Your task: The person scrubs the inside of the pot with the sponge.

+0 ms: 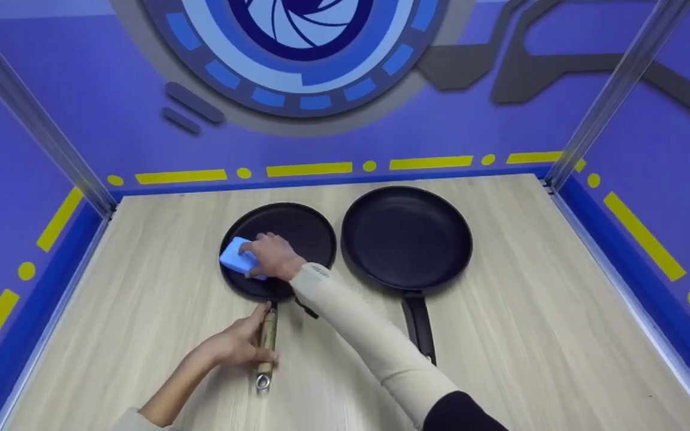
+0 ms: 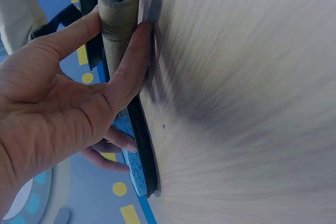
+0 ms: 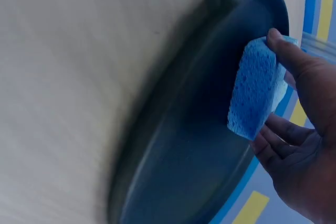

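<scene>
A small black flat pan [image 1: 306, 227] lies on the table with its wooden handle [image 1: 268, 335] toward the person. My left hand [image 1: 238, 342] pinches that handle between thumb and a finger, near the metal ring at its end; the left wrist view shows the wooden handle [image 2: 116, 30] from close by. With my right hand [image 1: 274, 256] I grip a blue sponge [image 1: 238, 257] over the left part of the pan. In the right wrist view thumb and fingers hold the sponge [image 3: 256, 87] by its edges, and its porous face is turned to the pan's surface.
A larger black frying pan [image 1: 408, 239] stands close to the right of the small pan, its black handle [image 1: 420, 326] partly behind the right forearm. The wooden table [image 1: 536, 335] is bounded by blue printed walls [image 1: 297, 149] at the back and both sides.
</scene>
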### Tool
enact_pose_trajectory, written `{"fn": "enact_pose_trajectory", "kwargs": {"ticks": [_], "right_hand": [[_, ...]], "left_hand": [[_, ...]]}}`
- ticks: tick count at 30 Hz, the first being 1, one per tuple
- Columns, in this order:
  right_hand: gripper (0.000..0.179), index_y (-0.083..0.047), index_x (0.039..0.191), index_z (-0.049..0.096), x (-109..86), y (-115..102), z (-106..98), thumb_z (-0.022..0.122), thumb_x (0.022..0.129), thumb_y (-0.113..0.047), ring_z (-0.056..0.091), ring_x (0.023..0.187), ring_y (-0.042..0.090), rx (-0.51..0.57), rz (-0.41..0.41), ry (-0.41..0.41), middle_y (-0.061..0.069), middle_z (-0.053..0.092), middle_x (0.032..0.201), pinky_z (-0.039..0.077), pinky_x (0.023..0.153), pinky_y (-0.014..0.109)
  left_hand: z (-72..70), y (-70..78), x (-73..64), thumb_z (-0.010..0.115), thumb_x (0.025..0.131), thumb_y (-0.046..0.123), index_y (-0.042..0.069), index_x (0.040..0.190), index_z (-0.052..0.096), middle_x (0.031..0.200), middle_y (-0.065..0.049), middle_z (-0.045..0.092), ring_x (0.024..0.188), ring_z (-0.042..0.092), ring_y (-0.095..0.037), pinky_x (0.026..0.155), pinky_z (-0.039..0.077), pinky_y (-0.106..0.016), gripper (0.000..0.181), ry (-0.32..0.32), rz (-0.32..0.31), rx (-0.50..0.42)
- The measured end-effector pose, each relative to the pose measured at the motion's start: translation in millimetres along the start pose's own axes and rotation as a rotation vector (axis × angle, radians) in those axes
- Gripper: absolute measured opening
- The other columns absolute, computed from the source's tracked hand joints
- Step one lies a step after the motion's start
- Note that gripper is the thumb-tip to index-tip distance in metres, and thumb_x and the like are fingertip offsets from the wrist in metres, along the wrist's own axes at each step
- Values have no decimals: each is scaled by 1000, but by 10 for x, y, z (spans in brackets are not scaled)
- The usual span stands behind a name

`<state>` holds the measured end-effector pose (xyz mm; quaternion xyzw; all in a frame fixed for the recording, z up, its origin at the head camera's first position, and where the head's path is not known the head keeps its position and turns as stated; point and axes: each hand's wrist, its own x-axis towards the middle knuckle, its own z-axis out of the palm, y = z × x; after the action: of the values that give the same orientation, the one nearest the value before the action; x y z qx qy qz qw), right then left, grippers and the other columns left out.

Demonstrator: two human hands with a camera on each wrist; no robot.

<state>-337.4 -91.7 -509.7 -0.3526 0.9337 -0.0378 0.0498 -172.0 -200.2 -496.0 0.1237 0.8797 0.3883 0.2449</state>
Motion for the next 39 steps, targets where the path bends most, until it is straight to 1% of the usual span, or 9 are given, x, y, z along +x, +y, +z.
{"fn": "enact_pose_trajectory", "kwargs": {"ticks": [5, 10, 13, 17, 22, 26, 31, 37, 39], "right_hand": [[54, -38, 144, 57, 57, -29, 13, 70, 93, -51, 59, 124, 18, -68, 48, 1, 0, 63, 134, 48, 109, 32], [53, -42, 150, 49, 80, -33, 91, 62, 98, -49, 58, 127, 21, -110, 40, 20, 4, 60, 139, 47, 110, 34], [51, -43, 152, 46, 92, -9, 131, 57, 101, -48, 58, 125, 22, -148, 82, 49, 6, 60, 139, 49, 108, 34], [50, -42, 152, 46, 97, 61, 167, 52, 103, -50, 58, 123, 22, -164, 164, 69, 7, 59, 137, 51, 104, 34], [45, -37, 145, 52, 94, 209, 183, 53, 102, -50, 59, 120, 25, -146, 265, 105, 9, 61, 132, 51, 101, 37], [46, -32, 142, 55, 71, 368, 183, 56, 100, -51, 59, 119, 27, -141, 352, 126, 11, 62, 129, 51, 101, 38], [45, -25, 138, 59, 36, 513, 116, 61, 99, -48, 60, 118, 29, -129, 428, 127, 14, 63, 128, 52, 100, 38], [43, -21, 135, 59, -50, 584, 21, 65, 99, -43, 62, 118, 31, -103, 483, 95, 17, 64, 128, 54, 99, 40], [45, -21, 137, 58, -73, 608, -15, 66, 98, -42, 62, 118, 31, -88, 504, 77, 17, 64, 129, 54, 98, 41]], "left_hand": [[7, 15, -28, 84, 85, 14, -14, 157, 8, 153, -41, 35, 139, 42, -50, 117, 29, -66, 108, -23, 3, -17], [79, 6, -85, 84, 85, 16, -14, 157, 11, 152, -39, 38, 139, 42, -47, 117, 31, -64, 107, -9, -19, -27], [113, -2, -98, 84, 85, 15, -13, 157, 13, 133, -33, 54, 114, 57, -38, 103, 45, -55, 105, -4, -6, -23], [140, -1, -96, 83, 86, 16, -12, 157, 14, 106, -16, 60, 88, 56, -22, 84, 47, -40, 103, -19, 7, -19], [146, 2, -75, 83, 86, 16, -10, 157, 14, 91, -10, 61, 79, 56, -18, 74, 47, -33, 103, -35, 13, -30], [130, -4, -58, 83, 86, 14, -5, 158, 16, 89, -10, 61, 76, 57, -18, 69, 46, -30, 101, -35, -7, -40], [78, -26, -34, 83, 85, 12, -4, 160, 12, 93, -11, 61, 78, 57, -18, 72, 46, -31, 104, -34, -41, -44], [12, -61, -31, 81, 86, 10, -7, 159, 12, 108, -15, 62, 82, 57, -19, 73, 47, -30, 102, -50, -8, -44], [-5, -62, -27, 81, 86, 10, -7, 159, 12, 108, -16, 62, 81, 57, -19, 72, 47, -30, 102, -47, -4, -43]]}}
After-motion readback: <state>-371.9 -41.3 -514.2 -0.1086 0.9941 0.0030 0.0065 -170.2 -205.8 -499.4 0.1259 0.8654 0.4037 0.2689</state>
